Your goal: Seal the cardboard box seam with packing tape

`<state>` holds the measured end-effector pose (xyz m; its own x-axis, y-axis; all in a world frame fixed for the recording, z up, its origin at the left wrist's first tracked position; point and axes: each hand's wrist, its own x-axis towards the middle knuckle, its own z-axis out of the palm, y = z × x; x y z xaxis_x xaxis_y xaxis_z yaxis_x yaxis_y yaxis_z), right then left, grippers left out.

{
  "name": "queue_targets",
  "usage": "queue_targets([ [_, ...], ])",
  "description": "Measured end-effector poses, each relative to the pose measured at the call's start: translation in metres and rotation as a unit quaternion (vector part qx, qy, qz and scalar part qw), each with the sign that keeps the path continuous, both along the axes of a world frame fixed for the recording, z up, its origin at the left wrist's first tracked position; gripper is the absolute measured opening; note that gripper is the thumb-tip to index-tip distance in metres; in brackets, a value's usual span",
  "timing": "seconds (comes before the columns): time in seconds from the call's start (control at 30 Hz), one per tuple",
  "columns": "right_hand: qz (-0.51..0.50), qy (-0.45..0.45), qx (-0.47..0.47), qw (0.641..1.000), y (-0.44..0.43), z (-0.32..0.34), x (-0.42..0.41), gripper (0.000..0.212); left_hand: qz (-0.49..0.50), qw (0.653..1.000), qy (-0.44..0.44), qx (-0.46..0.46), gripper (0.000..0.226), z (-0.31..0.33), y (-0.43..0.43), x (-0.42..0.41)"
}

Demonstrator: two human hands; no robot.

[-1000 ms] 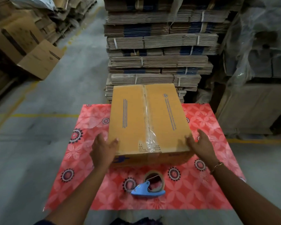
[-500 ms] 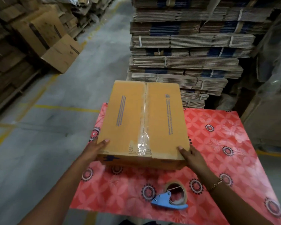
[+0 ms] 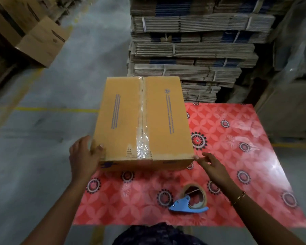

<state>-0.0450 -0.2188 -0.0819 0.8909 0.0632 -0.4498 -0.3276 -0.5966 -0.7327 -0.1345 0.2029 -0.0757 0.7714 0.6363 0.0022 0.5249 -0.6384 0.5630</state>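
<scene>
Cardboard box, closed, sits ahead of both hands and between them, over the left part of the red patterned table cover; its left side overhangs the cover's left edge. Clear packing tape runs along the box's centre seam from far edge to near edge and wrinkles up near the hands, folding over onto the near face. Stack of flattened cartons stands well beyond the box, away from the hands. Left hand grips the box's near-left corner, thumb on top, fingers wrapped round the left side. Right hand is open, fingers loose, fingertips touching the box's near-right corner, gripping nothing. Tape dispenser, blue handle with a tape roll, lies on the cover below the right hand, nearer the body, apart from both hands. Thin bracelet on right wrist.
</scene>
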Motion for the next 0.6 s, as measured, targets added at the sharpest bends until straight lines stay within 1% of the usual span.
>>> queue_targets([
  [0.03, -0.022, 0.008, -0.012, 1.000, -0.014, -0.003, -0.011, 0.056, -0.018, 0.997, -0.057, 0.045, 0.043, 0.003, -0.014, -0.004],
  [0.07, -0.045, 0.022, -0.019, 0.999, -0.027, -0.007, -0.024, 0.058, -0.046, 0.991, -0.112, 0.053, 0.033, 0.008, -0.033, -0.007],
  [0.13, -0.080, 0.047, -0.044, 0.995, -0.047, -0.025, -0.048, 0.066, -0.103, 0.980, -0.169, 0.014, 0.022, 0.019, -0.070, -0.013],
  [0.17, -0.076, 0.075, -0.062, 0.992, -0.054, -0.037, -0.059, 0.066, -0.131, 0.976, -0.173, -0.018, 0.019, 0.020, -0.086, -0.014],
  [0.27, -0.038, 0.195, -0.079, 0.977, -0.051, -0.055, -0.085, 0.051, -0.219, 0.960, -0.140, -0.103, 0.018, 0.017, -0.127, -0.010],
  [0.3, -0.029, 0.208, -0.075, 0.975, -0.047, -0.060, -0.090, 0.047, -0.247, 0.953, -0.124, -0.121, 0.018, 0.016, -0.139, -0.009],
  [0.4, -0.056, 0.190, -0.061, 0.978, -0.037, -0.076, -0.096, 0.044, -0.324, 0.935, -0.076, -0.120, 0.017, 0.011, -0.167, -0.006],
  [0.47, -0.085, 0.168, -0.038, 0.981, -0.037, -0.081, -0.097, 0.045, -0.354, 0.926, -0.063, -0.118, 0.015, 0.009, -0.181, -0.005],
  [0.53, -0.099, 0.145, -0.009, 0.984, -0.041, -0.078, -0.097, 0.045, -0.355, 0.923, -0.045, -0.140, 0.013, 0.007, -0.189, -0.003],
  [0.6, -0.101, 0.119, 0.015, 0.988, -0.046, -0.062, -0.093, 0.037, -0.331, 0.921, -0.024, -0.201, 0.010, 0.005, -0.194, -0.003],
])
